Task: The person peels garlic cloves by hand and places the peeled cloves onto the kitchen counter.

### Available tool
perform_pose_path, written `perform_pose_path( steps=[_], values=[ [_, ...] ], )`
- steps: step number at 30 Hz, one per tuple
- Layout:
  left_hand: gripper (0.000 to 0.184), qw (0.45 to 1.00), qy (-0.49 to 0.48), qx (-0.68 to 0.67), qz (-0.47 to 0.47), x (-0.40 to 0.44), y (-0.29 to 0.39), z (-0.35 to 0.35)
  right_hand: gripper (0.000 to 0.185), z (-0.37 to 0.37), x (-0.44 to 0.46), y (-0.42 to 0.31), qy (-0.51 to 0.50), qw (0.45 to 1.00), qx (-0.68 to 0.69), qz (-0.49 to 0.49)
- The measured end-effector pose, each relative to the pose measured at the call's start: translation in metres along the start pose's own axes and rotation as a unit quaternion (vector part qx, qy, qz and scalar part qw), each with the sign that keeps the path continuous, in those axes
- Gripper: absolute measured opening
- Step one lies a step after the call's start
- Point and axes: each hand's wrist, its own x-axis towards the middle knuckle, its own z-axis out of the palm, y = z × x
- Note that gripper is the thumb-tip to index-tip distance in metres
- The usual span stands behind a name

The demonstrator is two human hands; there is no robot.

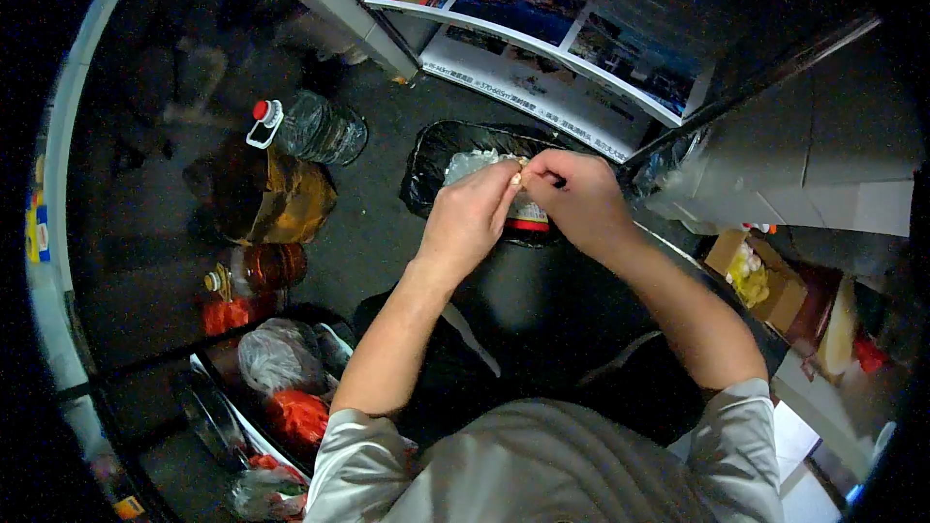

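My left hand (470, 213) and my right hand (581, 199) meet in front of me, fingertips pinched together. Between them is a small pale piece (516, 179), too small to name for certain. Under the hands stands a black bin lined with a black plastic bag (421, 169). Whitish, clear plastic-like waste (467, 167) lies in it, along with an item with a red edge (531, 225), partly covered by my hands.
On the dark floor to the left are a large clear bottle with a red cap (325, 126), a brown paper bag (291, 199) and a bottle of amber liquid (276, 266). Plastic bags (281, 356) lie nearer. A cardboard box (760, 281) stands right; a printed panel (542, 48) rises behind.
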Motion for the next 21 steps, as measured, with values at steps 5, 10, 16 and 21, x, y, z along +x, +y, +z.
perform_pose_path(
  steps=[5, 10, 16, 21],
  values=[
    [0.017, 0.997, 0.02, -0.053, -0.047, -0.002, -0.004, 0.004, 0.016, 0.002, 0.001, -0.005, 0.04, 0.996, -0.059, -0.048],
    [0.017, 0.983, 0.062, -0.149, -0.084, -0.004, -0.006, 0.004, 0.015, 0.0, 0.003, -0.002, 0.078, 0.994, -0.072, -0.025],
    [0.026, 0.887, 0.035, -0.402, -0.226, 0.003, -0.004, -0.012, 0.015, 0.008, 0.007, 0.038, 0.076, 0.972, -0.202, -0.091],
    [0.027, 0.833, -0.013, -0.496, -0.246, 0.003, -0.003, -0.017, 0.014, 0.021, 0.006, 0.05, -0.001, 0.943, -0.325, -0.065]
  ],
)
